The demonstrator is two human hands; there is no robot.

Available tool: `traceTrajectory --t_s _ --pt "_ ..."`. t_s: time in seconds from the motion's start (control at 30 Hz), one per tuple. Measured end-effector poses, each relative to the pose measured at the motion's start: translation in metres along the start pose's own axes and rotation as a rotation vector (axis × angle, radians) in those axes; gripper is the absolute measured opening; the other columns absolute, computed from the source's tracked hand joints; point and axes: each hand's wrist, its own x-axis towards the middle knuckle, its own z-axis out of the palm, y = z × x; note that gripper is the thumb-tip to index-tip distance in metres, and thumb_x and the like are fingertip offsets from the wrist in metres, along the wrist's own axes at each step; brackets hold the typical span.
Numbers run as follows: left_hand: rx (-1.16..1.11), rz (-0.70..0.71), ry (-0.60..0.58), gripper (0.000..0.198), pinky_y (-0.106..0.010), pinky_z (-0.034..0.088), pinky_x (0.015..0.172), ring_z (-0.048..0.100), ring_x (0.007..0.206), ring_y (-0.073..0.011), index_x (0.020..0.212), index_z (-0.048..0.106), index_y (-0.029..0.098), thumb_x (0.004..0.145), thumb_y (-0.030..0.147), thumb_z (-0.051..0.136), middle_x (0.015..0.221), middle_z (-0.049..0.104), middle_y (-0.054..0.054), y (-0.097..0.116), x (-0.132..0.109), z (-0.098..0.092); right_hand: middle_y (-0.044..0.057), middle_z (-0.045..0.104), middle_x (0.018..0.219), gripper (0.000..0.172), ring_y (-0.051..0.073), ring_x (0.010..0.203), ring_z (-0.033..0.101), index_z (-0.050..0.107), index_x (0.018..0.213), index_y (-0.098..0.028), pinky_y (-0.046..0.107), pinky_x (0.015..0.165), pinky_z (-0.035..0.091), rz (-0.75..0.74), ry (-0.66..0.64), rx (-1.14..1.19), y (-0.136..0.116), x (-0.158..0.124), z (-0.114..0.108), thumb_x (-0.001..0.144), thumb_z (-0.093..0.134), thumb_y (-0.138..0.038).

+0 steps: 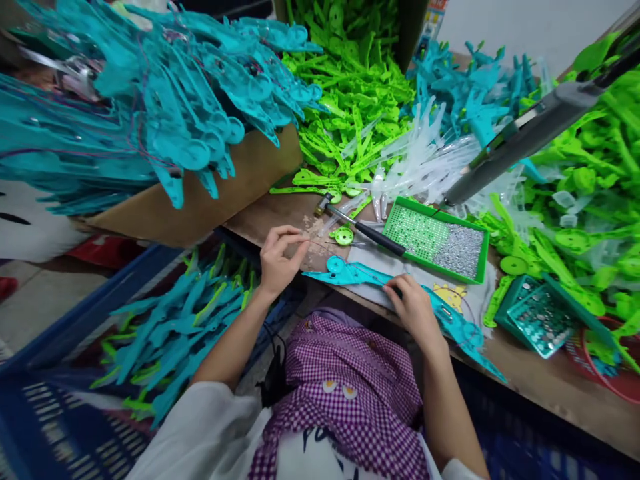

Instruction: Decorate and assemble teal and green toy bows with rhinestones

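Note:
A long turquoise plastic part (345, 272) lies along the table's front edge, with a round disc near its left end. My right hand (413, 308) is closed over its middle, thumb and fingertips pinching near its upper edge. To the left, my left hand (283, 260) hovers just above the table, thumb and forefinger pinched together. A thin strand, like a wire or thread, seems to run from those fingertips toward the part; its kind is unclear. Beyond the part lie a small green wheel-like piece (342, 236) and a hammer (367, 233) with a black grip.
A green tray (484, 257) of small metal pieces stands beyond my right hand, with a teal box (543, 320) farther right. Piles of green parts (350, 100) and clear parts (425, 153) fill the back. A grey tool (525, 137) hangs overhead. Turquoise parts (185, 93) overhang a carton at left.

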Motion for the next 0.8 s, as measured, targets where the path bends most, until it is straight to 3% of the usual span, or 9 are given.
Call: traceTrajectory --t_s 0.07,0.17,0.33,0.47,0.63,0.8 --pt "0.005 0.048 -0.009 0.009 -0.032 0.048 0.087 0.061 0.093 -0.0165 0.088 0.069 0.019 0.084 0.027 0.065 0.098 0.063 -0.004 0.002 0.006 0.003 0.006 0.060 0.089 0.020 0.021 0.086 0.059 0.058 0.088 -0.021 0.034 0.079 0.045 0.000 0.027 -0.033 0.002 0.007 -0.006 0.095 0.045 -0.034" --pt "0.096 0.092 -0.087 0.011 -0.032 0.046 0.085 0.062 0.091 -0.0172 0.088 0.070 0.019 0.086 0.027 0.063 0.094 0.065 -0.004 -0.011 0.004 0.008 0.006 0.058 0.088 0.018 0.021 0.085 0.058 0.057 0.086 -0.020 0.034 0.078 0.045 0.021 0.046 -0.067 0.010 0.018 -0.011 0.094 0.047 -0.033" --pt "0.238 0.133 -0.275 0.013 -0.036 0.040 0.085 0.062 0.080 -0.0166 0.091 0.071 0.022 0.089 0.027 0.059 0.081 0.069 -0.002 -0.045 -0.025 0.004 0.006 0.056 0.092 0.014 0.021 0.086 0.057 0.056 0.093 -0.021 0.034 0.077 0.046 -0.011 -0.048 -0.123 0.020 0.020 -0.007 0.093 0.046 -0.031" --pt "0.186 0.153 -0.299 0.014 -0.035 0.040 0.087 0.062 0.084 -0.0164 0.093 0.071 0.022 0.090 0.026 0.057 0.087 0.068 -0.003 -0.051 -0.036 -0.007 0.008 0.057 0.099 0.018 0.023 0.093 0.057 0.057 0.100 -0.022 0.036 0.081 0.047 -0.047 -0.049 -0.182 0.019 0.018 -0.004 0.095 0.042 -0.031" --pt "0.204 0.326 -0.260 0.019 -0.037 0.041 0.089 0.061 0.094 -0.0184 0.098 0.069 0.022 0.091 0.018 0.053 0.100 0.067 -0.007 -0.040 -0.006 -0.014 0.008 0.056 0.097 0.020 0.023 0.092 0.057 0.057 0.101 -0.022 0.037 0.082 0.047 -0.035 -0.005 -0.164 0.025 0.012 0.001 0.096 0.039 -0.030" --pt "0.211 0.453 -0.586 0.028 -0.037 0.039 0.089 0.059 0.092 -0.0183 0.106 0.066 0.022 0.092 0.013 0.044 0.100 0.067 -0.007 -0.049 0.018 -0.003 0.008 0.058 0.097 0.017 0.024 0.093 0.058 0.057 0.099 -0.020 0.039 0.084 0.047 -0.007 0.082 -0.101 0.025 0.000 -0.003 0.094 0.045 -0.031"
